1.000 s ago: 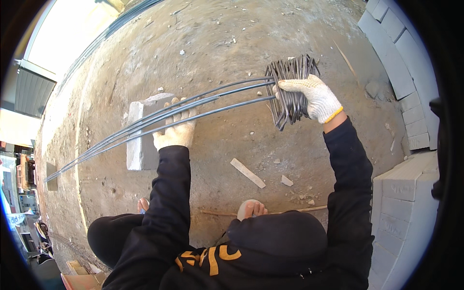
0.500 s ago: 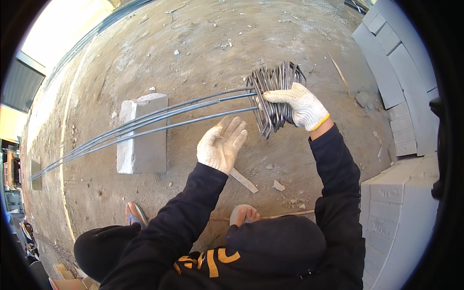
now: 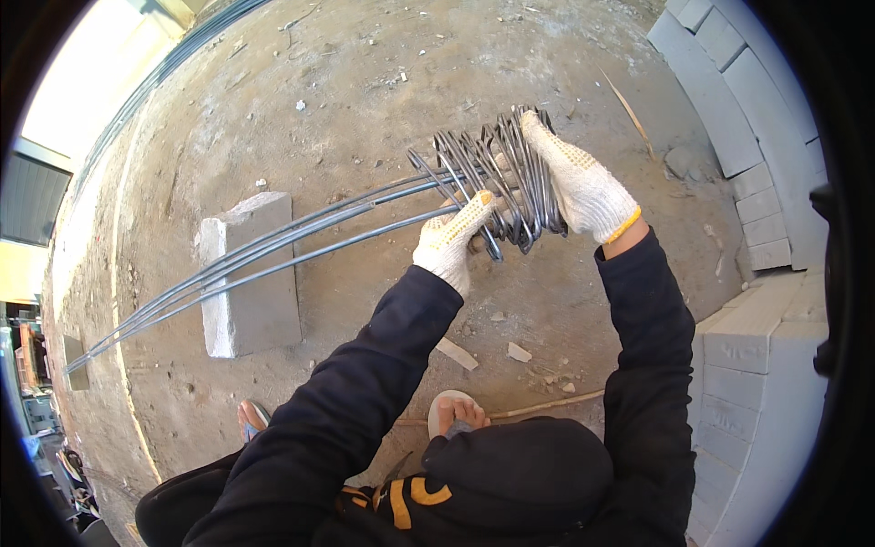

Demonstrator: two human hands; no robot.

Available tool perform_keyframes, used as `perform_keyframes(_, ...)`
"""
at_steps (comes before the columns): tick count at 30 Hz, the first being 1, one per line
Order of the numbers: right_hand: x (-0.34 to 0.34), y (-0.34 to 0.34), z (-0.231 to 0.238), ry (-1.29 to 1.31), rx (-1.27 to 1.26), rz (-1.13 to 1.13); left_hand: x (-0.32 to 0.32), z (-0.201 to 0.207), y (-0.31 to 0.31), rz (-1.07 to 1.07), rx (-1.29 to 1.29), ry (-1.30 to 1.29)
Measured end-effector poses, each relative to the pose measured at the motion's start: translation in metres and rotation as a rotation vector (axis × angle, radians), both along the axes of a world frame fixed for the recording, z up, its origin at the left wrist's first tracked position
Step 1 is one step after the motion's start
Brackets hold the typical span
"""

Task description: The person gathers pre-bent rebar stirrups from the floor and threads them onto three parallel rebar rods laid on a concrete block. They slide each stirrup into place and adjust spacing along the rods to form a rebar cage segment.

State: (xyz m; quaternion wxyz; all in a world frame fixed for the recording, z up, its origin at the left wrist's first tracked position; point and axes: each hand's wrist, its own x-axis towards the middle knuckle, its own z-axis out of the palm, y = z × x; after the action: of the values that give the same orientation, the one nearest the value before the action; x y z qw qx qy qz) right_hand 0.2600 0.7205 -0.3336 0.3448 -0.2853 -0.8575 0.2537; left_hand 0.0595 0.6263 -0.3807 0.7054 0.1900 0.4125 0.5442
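A bunch of bent steel stirrups (image 3: 533,196) is threaded over the right ends of several long steel bars (image 3: 310,232). My left hand (image 3: 451,239), in a white knitted glove with yellow dots, is closed at the left side of the bunch. Its thumb lies over the nearest stirrups and its other fingers are mostly hidden beneath. On the far right side of the bunch, my right hand (image 3: 583,187), gloved alike, wraps around the stirrups with its fingertips at their upper edge. A few stirrups on the left lean apart from the rest.
The bars pass over a pale concrete block (image 3: 251,283), their far ends near another small block (image 3: 76,363). Grey blocks (image 3: 738,365) are stacked along the right. My sandalled foot (image 3: 453,412) is near a thin stick (image 3: 547,406). Rubble chips (image 3: 519,352) lie on the dirt.
My left hand has risen from open below the bars to close on the left stirrups. My right hand has shifted to the bunch's right end, and the stirrups have spread out more.
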Motion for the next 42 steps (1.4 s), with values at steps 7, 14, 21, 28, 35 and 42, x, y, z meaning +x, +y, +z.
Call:
perform_keyframes(7,0.015,0.015,0.014,0.076,-0.334,0.065,0.002,0.002,0.006,-0.105,0.063,-0.184)
perform_keyframes(14,0.026,0.015,0.033,-0.511,0.226,0.045,0.003,0.0,0.005,-0.104,0.045,-0.142)
perform_keyframes(21,0.039,0.03,0.041,-0.659,0.297,0.098,0.008,0.006,0.004,-0.135,0.01,-0.202)
perform_keyframes(28,0.023,0.021,0.046,-0.755,-0.153,-0.183,0.006,-0.007,0.005,-0.188,0.114,0.062)
perform_keyframes(35,-0.002,0.009,0.055,-0.663,-0.353,-0.192,0.011,-0.007,0.004,-0.054,0.058,0.154)
perform_keyframes(42,0.013,0.002,0.029,-0.319,-0.482,-0.138,0.011,0.003,0.006,-0.093,0.017,0.27)
